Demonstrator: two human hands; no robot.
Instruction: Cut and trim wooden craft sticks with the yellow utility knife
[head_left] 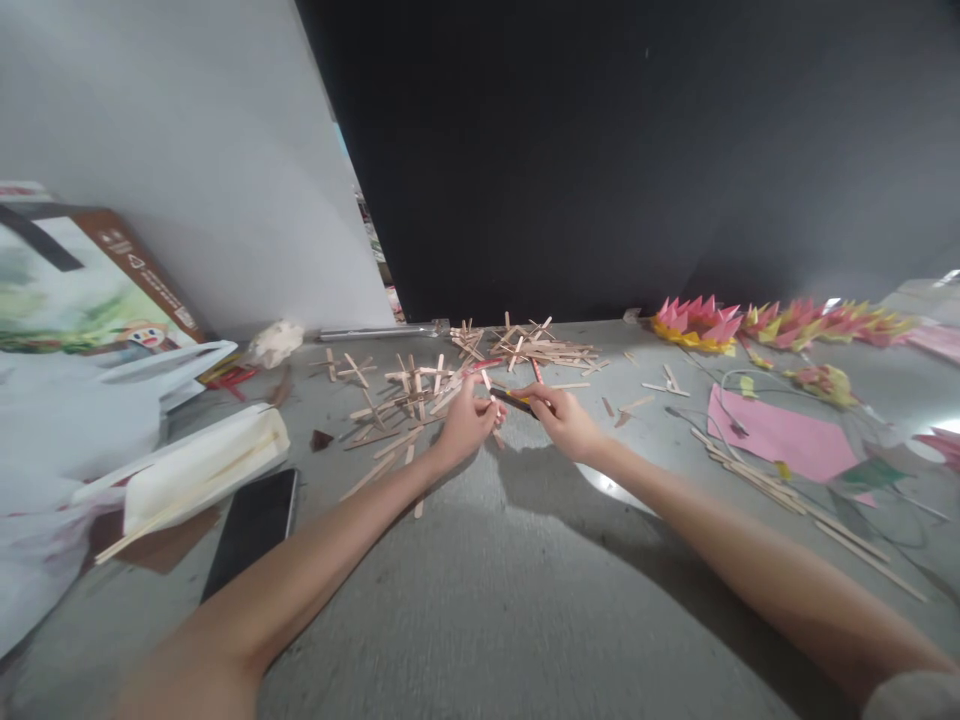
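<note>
My left hand (469, 420) is closed in a pinch around a short, flat wooden stick (487, 380), which points upward from the fingertips. Close beside it, my right hand (564, 420) grips a slim black-and-yellow tool (516, 402) that looks like a utility knife, its tip reaching toward the left fingers. A red-and-white striped rod (537, 371) stands up by the right fingers; whether they hold it I cannot tell. Just beyond both hands lie a heap of flat wooden sticks (555, 352) and several sticks joined into crosses (411, 385).
At left are a phone (251, 530), a white paper tray (206, 470) with chopsticks, and plastic bags (67, 430). To the right lie pink paper (784, 435), long thin sticks (757, 480), a cable and pink-yellow paper flowers (696, 325). A black panel (637, 160) stands behind.
</note>
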